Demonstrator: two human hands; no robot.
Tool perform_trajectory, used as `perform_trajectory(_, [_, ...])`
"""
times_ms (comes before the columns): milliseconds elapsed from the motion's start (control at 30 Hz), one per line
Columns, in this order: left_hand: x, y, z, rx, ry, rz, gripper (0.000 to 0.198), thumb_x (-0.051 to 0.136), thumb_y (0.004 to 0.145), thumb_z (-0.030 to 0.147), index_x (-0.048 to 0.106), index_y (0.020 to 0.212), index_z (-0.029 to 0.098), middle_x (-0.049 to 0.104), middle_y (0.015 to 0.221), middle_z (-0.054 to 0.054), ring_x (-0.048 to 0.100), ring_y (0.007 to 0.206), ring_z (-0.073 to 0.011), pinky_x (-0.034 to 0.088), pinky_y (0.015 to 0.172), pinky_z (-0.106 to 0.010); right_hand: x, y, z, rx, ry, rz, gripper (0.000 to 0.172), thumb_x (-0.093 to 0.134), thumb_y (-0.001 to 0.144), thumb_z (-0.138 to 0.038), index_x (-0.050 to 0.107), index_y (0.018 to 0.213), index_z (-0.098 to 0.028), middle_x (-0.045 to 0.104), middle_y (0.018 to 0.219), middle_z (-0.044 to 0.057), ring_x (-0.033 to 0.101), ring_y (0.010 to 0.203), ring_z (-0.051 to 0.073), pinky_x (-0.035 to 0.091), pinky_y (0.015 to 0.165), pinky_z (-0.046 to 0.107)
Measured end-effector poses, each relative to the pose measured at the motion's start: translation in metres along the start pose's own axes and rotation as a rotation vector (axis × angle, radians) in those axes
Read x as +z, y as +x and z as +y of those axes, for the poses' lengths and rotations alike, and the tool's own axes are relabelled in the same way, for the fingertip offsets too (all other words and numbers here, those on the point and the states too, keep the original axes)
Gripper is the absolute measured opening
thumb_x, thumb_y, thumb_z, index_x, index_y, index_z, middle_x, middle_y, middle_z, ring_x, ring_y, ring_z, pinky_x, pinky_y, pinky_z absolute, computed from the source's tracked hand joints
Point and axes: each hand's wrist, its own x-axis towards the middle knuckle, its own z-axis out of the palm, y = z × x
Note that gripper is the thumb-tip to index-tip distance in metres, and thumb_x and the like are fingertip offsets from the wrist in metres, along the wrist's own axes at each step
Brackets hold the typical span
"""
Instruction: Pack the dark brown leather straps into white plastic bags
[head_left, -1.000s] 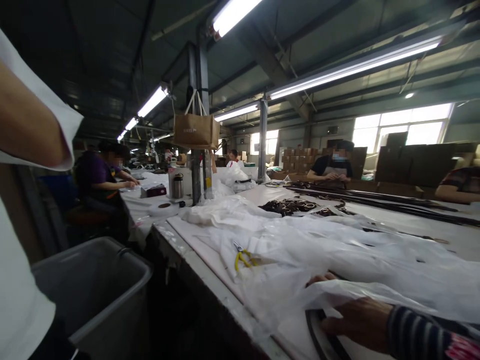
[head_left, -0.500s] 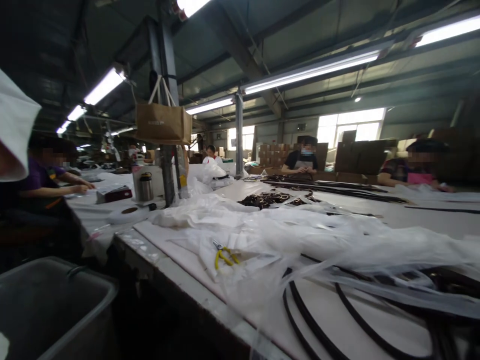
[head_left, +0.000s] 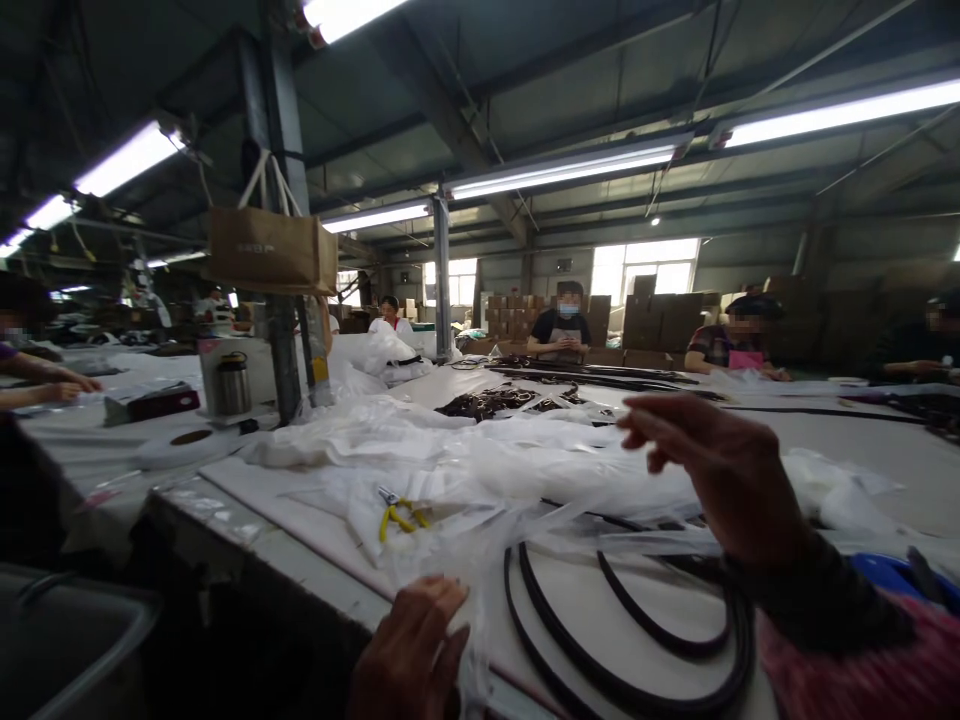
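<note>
My left hand (head_left: 416, 645) is low at the table's front edge, its fingers bent together beside thin clear plastic; what they hold, if anything, is hidden. My right hand (head_left: 712, 465) is raised above the plastic sheeting, slightly blurred, fingers bent forward, and I cannot make out anything in it. Crumpled white plastic sheeting (head_left: 480, 455) stretches across the table. Yellow-handled pliers (head_left: 401, 517) lie on it, beyond my left hand. Dark curved strips (head_left: 585, 680) lie in loops between my hands.
A grey bin (head_left: 75, 640) stands lower left. Behind the sheeting is a heap of dark pieces (head_left: 487, 402). A bag (head_left: 274, 250) hangs on a post left of centre. Several people sit around the tables. A blue object (head_left: 892, 575) is at right.
Both my hands have come into view. The view has turned right, so the post, pliers and bin sit further left. The white thing at the upper left is gone from view.
</note>
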Motion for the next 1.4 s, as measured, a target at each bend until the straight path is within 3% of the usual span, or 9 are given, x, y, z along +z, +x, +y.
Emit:
perform_trajectory(133, [0.015, 0.057, -0.038, -0.228, -0.079, -0.070, 0.026, 0.054, 0.096, 0.037, 0.073, 0.108, 0.025, 0.071, 0.119, -0.008, 0.065, 0.115, -0.0299, 0.056, 0.100, -0.053, 0.002, 0.114, 0.006, -0.078, 0.051, 0.286, 0.029, 0.071, 0.086, -0.033, 0.070, 0.106, -0.012, 0.073, 0.093, 0.009, 0.068, 0.071, 0.014, 0.045, 0.050, 0.020])
perform_trajectory(267, [0.011, 0.079, -0.026, -0.438, -0.328, -0.143, 0.049, 0.055, 0.094, 0.059, 0.063, 0.129, 0.026, 0.062, 0.135, -0.010, 0.058, 0.125, -0.0302, 0.052, 0.104, -0.050, 0.006, 0.166, 0.028, 0.166, 0.198, 0.475, 0.036, 0.035, 0.104, -0.041, 0.057, 0.109, -0.014, 0.068, 0.108, 0.011, 0.063, 0.076, 0.009, 0.047, 0.059, 0.020])
perform_trajectory(433, [0.022, 0.055, -0.004, -0.083, -0.096, -0.528, 0.095, 0.070, 0.076, 0.073, 0.036, 0.155, 0.033, 0.038, 0.160, -0.013, 0.026, 0.149, -0.0450, 0.027, 0.117, -0.068, 0.064, 0.111, 0.087, 0.238, -0.033, -0.131, 0.037, 0.072, 0.080, -0.051, 0.066, 0.094, -0.017, 0.072, 0.094, 0.008, 0.066, 0.082, 0.022, 0.053, 0.070, 0.034])
perform_trajectory(500, [0.025, 0.053, -0.013, -0.071, -0.006, -0.592, 0.086, 0.066, 0.087, 0.061, 0.031, 0.158, 0.029, 0.035, 0.161, -0.014, 0.027, 0.148, -0.0426, 0.030, 0.117, -0.065, 0.087, 0.076, 0.113, 0.142, -0.244, -0.373, 0.045, 0.084, 0.067, -0.050, 0.070, 0.093, -0.016, 0.072, 0.102, 0.012, 0.064, 0.100, 0.031, 0.050, 0.089, 0.045])
perform_trajectory(633, [0.019, 0.075, -0.045, -0.089, 0.156, -0.625, 0.077, 0.066, 0.087, 0.025, 0.032, 0.156, 0.024, 0.044, 0.156, -0.011, 0.041, 0.140, -0.0320, 0.038, 0.113, -0.051, 0.109, 0.025, 0.150, -0.083, -0.874, -0.732, 0.069, 0.071, 0.080, -0.061, 0.062, 0.127, -0.011, 0.063, 0.125, 0.022, 0.053, 0.120, 0.042, 0.040, 0.100, 0.058])
perform_trajectory(933, [0.042, 0.154, -0.082, 0.019, 0.251, -0.639, 0.103, 0.076, 0.075, 0.053, 0.021, 0.159, 0.028, 0.015, 0.169, -0.011, 0.010, 0.155, -0.0362, 0.018, 0.120, -0.063, 0.112, -0.009, 0.168, -0.218, -0.959, -0.826, 0.026, 0.053, 0.094, -0.037, 0.066, 0.111, -0.023, 0.062, 0.119, 0.011, 0.056, 0.110, 0.032, 0.043, 0.092, 0.047])
perform_trajectory(1067, [0.076, 0.178, -0.086, 0.015, 0.161, -0.782, 0.102, 0.077, 0.070, 0.051, 0.028, 0.156, 0.028, 0.042, 0.155, -0.016, 0.038, 0.141, -0.0413, 0.032, 0.111, -0.067, 0.104, -0.016, 0.154, -0.152, -0.922, -0.899, 0.027, 0.043, 0.095, -0.028, 0.067, 0.105, -0.021, 0.062, 0.117, 0.012, 0.057, 0.109, 0.031, 0.043, 0.095, 0.051])
perform_trajectory(1233, [0.089, 0.153, -0.069, 0.052, 0.269, -0.666, 0.045, 0.064, 0.081, 0.037, 0.059, 0.124, 0.021, 0.065, 0.112, -0.012, 0.060, 0.107, -0.0347, 0.053, 0.088, -0.053, 0.085, 0.006, 0.147, 0.017, -0.672, -0.998, 0.032, 0.059, 0.091, -0.047, 0.071, 0.107, -0.022, 0.065, 0.112, 0.011, 0.061, 0.103, 0.028, 0.046, 0.093, 0.044])
perform_trajectory(1400, [0.096, 0.104, -0.044, 0.149, 0.441, -0.496, 0.054, 0.051, 0.080, 0.004, 0.053, 0.133, 0.012, 0.065, 0.113, -0.013, 0.061, 0.103, -0.0320, 0.056, 0.083, -0.049, 0.099, 0.048, 0.166, -0.088, -0.557, -0.785, 0.043, 0.039, 0.103, -0.050, 0.071, 0.100, -0.020, 0.068, 0.104, 0.007, 0.059, 0.099, 0.023, 0.044, 0.094, 0.039])
